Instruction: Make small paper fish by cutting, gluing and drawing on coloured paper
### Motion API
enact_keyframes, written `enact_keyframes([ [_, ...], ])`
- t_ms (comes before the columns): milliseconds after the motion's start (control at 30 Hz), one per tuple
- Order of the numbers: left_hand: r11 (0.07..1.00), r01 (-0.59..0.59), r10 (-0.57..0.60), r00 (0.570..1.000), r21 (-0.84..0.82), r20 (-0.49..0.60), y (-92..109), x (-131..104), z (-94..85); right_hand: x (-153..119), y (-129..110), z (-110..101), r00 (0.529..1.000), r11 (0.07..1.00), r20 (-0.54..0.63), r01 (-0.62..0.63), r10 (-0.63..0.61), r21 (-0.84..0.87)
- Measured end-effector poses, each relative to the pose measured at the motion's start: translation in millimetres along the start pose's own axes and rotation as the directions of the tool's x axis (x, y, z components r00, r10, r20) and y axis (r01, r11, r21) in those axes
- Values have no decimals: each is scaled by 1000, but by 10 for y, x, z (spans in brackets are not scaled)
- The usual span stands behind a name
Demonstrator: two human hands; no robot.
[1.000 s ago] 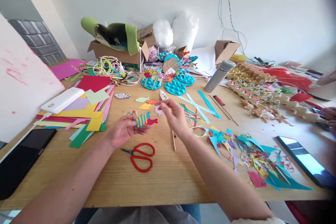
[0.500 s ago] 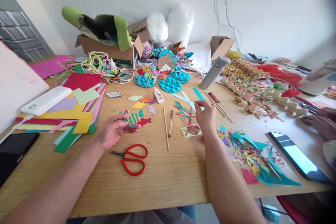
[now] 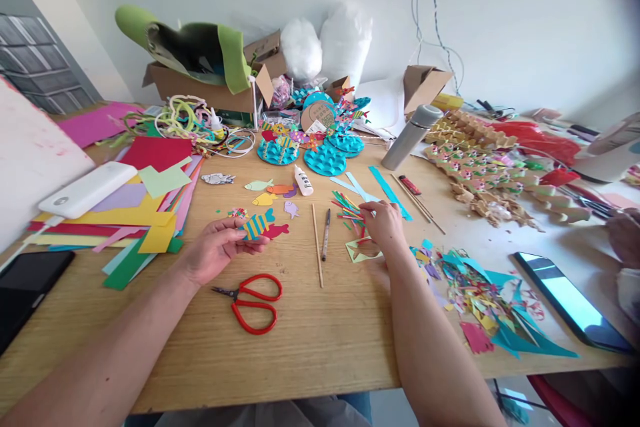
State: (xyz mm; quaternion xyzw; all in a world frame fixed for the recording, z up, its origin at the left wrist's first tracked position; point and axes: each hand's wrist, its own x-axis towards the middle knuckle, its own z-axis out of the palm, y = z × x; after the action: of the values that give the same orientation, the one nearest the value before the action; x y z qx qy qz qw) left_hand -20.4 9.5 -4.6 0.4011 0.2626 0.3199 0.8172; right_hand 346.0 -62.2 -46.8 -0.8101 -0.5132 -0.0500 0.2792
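A blue paper fish with yellow stripes (image 3: 257, 225) is held between the thumb and fingers of my left hand (image 3: 217, 250). Just behind it lies a red paper fish (image 3: 278, 231). My right hand (image 3: 384, 225) is at the pile of thin coloured paper strips (image 3: 347, 203), fingertips pinched together; whether a strip is between them is hidden. Below its fingers is a pale green card with a fish outline (image 3: 356, 251). A wooden stick (image 3: 317, 247) and a pen (image 3: 327, 235) lie between my hands. Red-handled scissors (image 3: 255, 303) rest in front, blades apart.
Several cut paper fish (image 3: 265, 199) lie near a white glue bottle (image 3: 303, 181). At the back stand blue round bases (image 3: 325, 159) and a grey flask (image 3: 413, 137). Paper scraps (image 3: 480, 293) and a phone (image 3: 565, 300) are on the right. Another person's hand (image 3: 625, 237) shows at the right edge.
My right hand has moved down and slightly left, from the blue strips to the thin coloured strips. My left hand keeps holding the striped fish in place. The other person's hand shifted right.
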Motion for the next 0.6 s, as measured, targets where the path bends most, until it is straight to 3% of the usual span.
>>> enact_keyframes([
  [300, 1000, -21, 20, 999, 16, 40, -28, 4, -39, -45, -206, -10, 990, 990, 57, 122, -126, 70],
  [433, 1000, -20, 19, 999, 24, 41, -28, 9, -47, -6, -143, -108, 999, 999, 13, 32, -32, 14],
  [533, 999, -19, 18, 999, 35, 29, -22, 10, -32, -6, -95, -132, 997, 996, 54, -53, 57, -66],
  [600, 999, -21, 20, 1000, 34, 24, -18, 9, -20, -12, -94, -127, 993, 996, 104, -46, 53, -75],
])
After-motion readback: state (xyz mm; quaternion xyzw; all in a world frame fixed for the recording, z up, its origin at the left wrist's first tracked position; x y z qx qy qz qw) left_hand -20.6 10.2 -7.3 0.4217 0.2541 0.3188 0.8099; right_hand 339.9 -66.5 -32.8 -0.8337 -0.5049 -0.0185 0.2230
